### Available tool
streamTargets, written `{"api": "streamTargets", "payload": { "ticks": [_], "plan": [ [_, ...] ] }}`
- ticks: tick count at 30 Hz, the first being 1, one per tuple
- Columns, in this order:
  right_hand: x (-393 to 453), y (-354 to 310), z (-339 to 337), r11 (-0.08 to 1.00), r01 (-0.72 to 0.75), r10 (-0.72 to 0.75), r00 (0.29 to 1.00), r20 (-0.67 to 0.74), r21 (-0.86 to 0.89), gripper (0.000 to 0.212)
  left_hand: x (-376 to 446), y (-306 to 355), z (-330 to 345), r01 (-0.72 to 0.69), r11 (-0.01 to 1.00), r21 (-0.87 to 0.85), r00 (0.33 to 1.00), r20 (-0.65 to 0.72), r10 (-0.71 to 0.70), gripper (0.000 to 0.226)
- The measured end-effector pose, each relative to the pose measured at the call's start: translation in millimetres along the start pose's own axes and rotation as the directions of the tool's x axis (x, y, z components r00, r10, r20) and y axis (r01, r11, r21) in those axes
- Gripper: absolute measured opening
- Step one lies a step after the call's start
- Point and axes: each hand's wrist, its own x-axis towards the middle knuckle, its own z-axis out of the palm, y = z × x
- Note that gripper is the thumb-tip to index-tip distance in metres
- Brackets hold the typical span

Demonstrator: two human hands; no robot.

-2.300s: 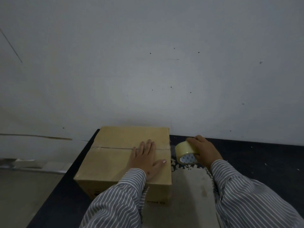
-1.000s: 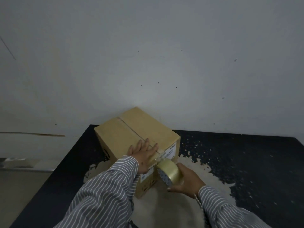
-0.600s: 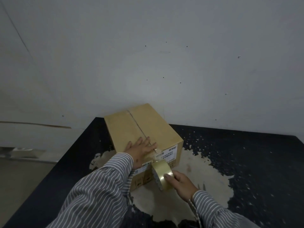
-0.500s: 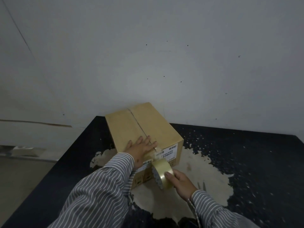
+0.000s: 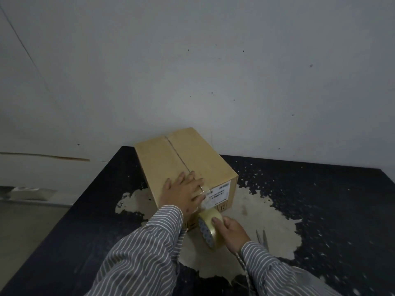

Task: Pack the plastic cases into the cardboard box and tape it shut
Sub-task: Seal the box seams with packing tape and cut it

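A closed cardboard box (image 5: 171,159) stands on the dark table, its flaps meeting in a centre seam that runs away from me. My left hand (image 5: 183,192) lies flat on the near end of the lid, over the seam. My right hand (image 5: 232,231) grips a roll of clear tape (image 5: 210,227) just below the box's near face. A short strip of tape runs from the roll up to the lid edge beside my left fingers. The near face carries a white label (image 5: 220,192). No plastic cases are visible.
The black table (image 5: 320,199) has a large worn pale patch around the box. Scissors (image 5: 261,238) lie on that patch to the right of my right hand. A grey wall rises right behind the box. The table's left edge drops to the floor.
The box has been turned so its seam points away from me. My right hand brought the roll from the box's right side to its near face, and has lowered it slightly with tape stretched out.
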Motion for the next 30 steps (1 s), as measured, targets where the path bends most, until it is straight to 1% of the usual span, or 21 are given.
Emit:
{"api": "streamTargets", "payload": {
  "ticks": [6,10,12,14,15,16,17,19,20,21,22,23,24,25,26,27,28,30],
  "plan": [
    [3,-6,1,0.999,-0.018,0.018,1.000,-0.008,-0.042,0.020,0,1,5,0.010,0.999,0.039,1.000,-0.026,-0.009,0.054],
    [7,-10,2,0.996,-0.033,0.031,0.999,-0.027,-0.082,0.026,-3,4,12,0.025,0.997,0.070,0.998,-0.056,-0.021,0.053],
    [7,-10,3,0.992,-0.039,0.035,0.999,-0.034,-0.116,0.030,-9,11,15,0.043,0.992,0.115,0.994,-0.101,-0.032,0.054],
    [6,-10,3,0.988,-0.028,0.022,0.999,-0.044,-0.149,0.032,-16,18,20,0.065,0.989,0.132,0.981,-0.190,-0.039,0.060],
    [5,-10,2,0.983,-0.012,0.003,0.999,-0.050,-0.181,0.030,-21,22,24,0.102,0.988,0.114,0.958,-0.278,-0.067,0.065],
    [5,-11,2,0.977,0.002,-0.015,0.998,-0.056,-0.214,0.027,-26,27,29,0.137,0.989,0.047,0.924,-0.367,-0.110,0.066],
    [4,-12,2,0.973,0.014,-0.029,0.998,-0.061,-0.229,0.025,-31,29,38,0.149,0.988,-0.036,0.889,-0.432,-0.150,0.061],
    [1,-15,3,0.980,0.020,-0.033,0.998,-0.059,-0.198,0.025,-48,39,54,0.176,0.962,-0.210,0.856,-0.449,-0.255,0.040],
    [-1,-15,4,0.985,0.018,-0.028,0.998,-0.053,-0.172,0.025,-54,44,63,0.178,0.926,-0.333,0.848,-0.426,-0.316,0.035],
    [-4,-16,4,0.989,0.019,-0.027,0.999,-0.046,-0.149,0.025,-59,49,70,0.193,0.861,-0.471,0.830,-0.389,-0.399,0.031],
    [-6,-15,5,0.991,0.023,-0.029,0.999,-0.040,-0.132,0.024,-62,53,74,0.225,0.764,-0.604,0.820,-0.306,-0.483,0.029],
    [-9,-14,5,0.993,0.033,-0.038,0.999,-0.037,-0.116,0.023,-63,56,71,0.256,0.613,-0.747,0.816,-0.173,-0.552,0.029],
    [-12,-13,4,0.994,0.044,-0.048,0.998,-0.036,-0.098,0.022,-62,59,67,0.275,0.412,-0.869,0.820,-0.013,-0.573,0.032],
    [-15,-12,3,0.995,0.052,-0.055,0.998,-0.034,-0.084,0.021,-60,61,64,0.285,0.217,-0.934,0.830,0.127,-0.543,0.035],
    [-17,-11,3,0.996,0.054,-0.056,0.998,-0.032,-0.070,0.020,-58,63,61,0.295,0.082,-0.952,0.843,0.219,-0.491,0.038],
    [-19,-10,2,0.997,0.053,-0.054,0.998,-0.031,-0.053,0.019,-57,64,60,0.301,0.060,-0.952,0.857,0.243,-0.455,0.037],
    [-20,-9,0,0.999,0.045,-0.046,0.998,-0.036,-0.030,0.019,-55,66,60,0.299,0.074,-0.951,0.868,0.239,-0.434,0.035],
    [-21,-7,-3,1.000,0.023,-0.024,0.998,-0.060,-0.006,0.018,-52,66,65,0.287,0.062,-0.956,0.867,0.232,-0.442,0.026]
  ]
}}
